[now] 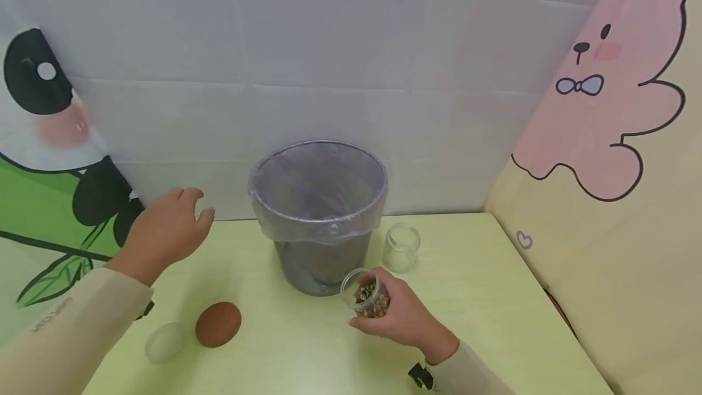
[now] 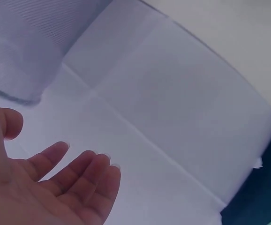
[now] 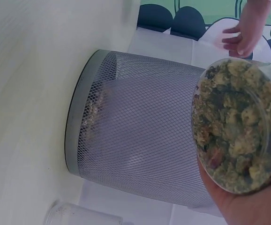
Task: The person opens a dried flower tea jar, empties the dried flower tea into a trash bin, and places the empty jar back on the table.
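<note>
My right hand point(image 1: 404, 314) grips a clear jar point(image 1: 374, 305) without a lid, its mouth tilted toward the bin. Dried flower-like pieces point(image 3: 238, 126), yellowish and dark green, fill much of the jar in the right wrist view. Just beyond it stands a grey mesh bin point(image 1: 323, 264) lined with a translucent bag point(image 1: 329, 231). Through the mesh, brownish bits point(image 3: 94, 110) show near the bin's base. My left hand point(image 1: 169, 229) hangs in the air left of the bin, fingers loosely bent and holding nothing.
Right of the bin stands a second clear jar point(image 1: 401, 247), uncapped. At the table's left lie a reddish-brown disc point(image 1: 218, 325) and a clear round lid point(image 1: 166, 342). A pale hanging sheet point(image 1: 329, 47) backs the table point(image 1: 296, 352), and a decorated wall point(image 1: 609, 249) borders its right side.
</note>
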